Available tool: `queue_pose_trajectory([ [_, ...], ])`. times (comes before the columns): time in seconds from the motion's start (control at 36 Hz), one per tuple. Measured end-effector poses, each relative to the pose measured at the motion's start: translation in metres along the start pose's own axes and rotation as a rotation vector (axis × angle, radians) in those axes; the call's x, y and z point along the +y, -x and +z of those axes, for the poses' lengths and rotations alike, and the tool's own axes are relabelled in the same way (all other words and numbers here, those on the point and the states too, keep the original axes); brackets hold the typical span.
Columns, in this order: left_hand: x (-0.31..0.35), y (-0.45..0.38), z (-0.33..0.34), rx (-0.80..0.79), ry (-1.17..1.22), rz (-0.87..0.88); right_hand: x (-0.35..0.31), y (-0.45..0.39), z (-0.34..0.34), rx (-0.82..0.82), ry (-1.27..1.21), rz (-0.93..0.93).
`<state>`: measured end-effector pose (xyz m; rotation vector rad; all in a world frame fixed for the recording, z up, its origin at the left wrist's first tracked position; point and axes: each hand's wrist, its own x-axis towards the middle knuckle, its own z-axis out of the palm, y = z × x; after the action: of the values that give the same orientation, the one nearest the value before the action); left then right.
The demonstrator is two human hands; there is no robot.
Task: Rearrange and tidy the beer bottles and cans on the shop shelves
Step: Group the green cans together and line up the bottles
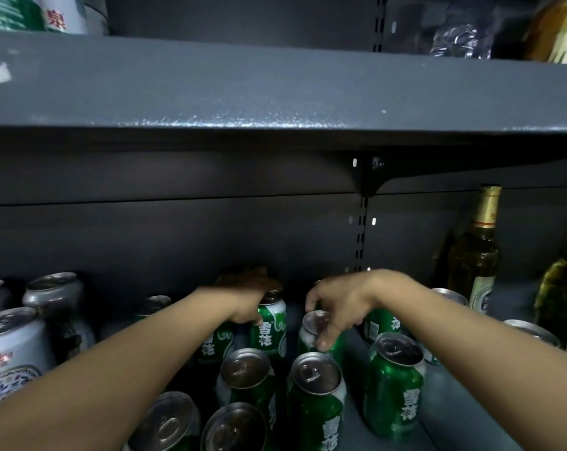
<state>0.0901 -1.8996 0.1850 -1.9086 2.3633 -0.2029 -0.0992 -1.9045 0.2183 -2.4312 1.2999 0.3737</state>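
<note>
Right hand (337, 307): curling down over the rim of a green aluminium beer can with white lettering (321, 336), fingertips pinching its top edge.
Left hand (246, 301): reaching deep toward the shelf's back wall, wrapping round a second green-and-white beer can (270, 327); fingers mostly hidden behind it, grip looking closed on the can.
Key relation: both held cans standing directly beneath their hands, long axes upright, sitting just apart from each other in the back row; right hand lying nearer to the camera than the left, so likely moving first.
Nearer the body: more green beer cans with silver pull-tab lids (314, 395) standing loosely, gaps uneven, one green can to the right (394, 382) leaning slightly.
Left of the left arm: white-and-silver printed cans (12, 346) crowding together.
Right of the right arm: tall amber glass bottle with a gold foil neck (476, 249) standing upright by the back wall.
Above both hands: dark grey metal shelf (275, 92) overhanging, limiting lift height.
Judgement: sliding the cans into line probably serving better than lifting.
</note>
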Motion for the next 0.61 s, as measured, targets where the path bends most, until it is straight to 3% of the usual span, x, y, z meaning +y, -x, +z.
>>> queue_pose_trajectory([
  [0.11,0.002,0.000,0.001,0.005,-0.033,-0.002,0.011,0.001,0.002,0.135,-0.009,-0.035],
  [0.31,-0.002,0.001,0.004,-0.050,0.096,-0.039,0.047,0.030,-0.026,0.251,-0.484,-0.125],
  [0.44,0.000,0.004,0.002,-0.028,0.228,-0.036,0.058,0.041,-0.038,0.284,-0.623,-0.250],
  [0.53,0.008,0.005,-0.013,0.042,0.579,0.039,0.062,0.044,-0.040,0.286,-0.698,-0.332],
  [0.61,0.027,0.009,-0.030,-0.024,0.977,0.159,0.063,0.042,-0.044,0.286,-0.744,-0.369],
])
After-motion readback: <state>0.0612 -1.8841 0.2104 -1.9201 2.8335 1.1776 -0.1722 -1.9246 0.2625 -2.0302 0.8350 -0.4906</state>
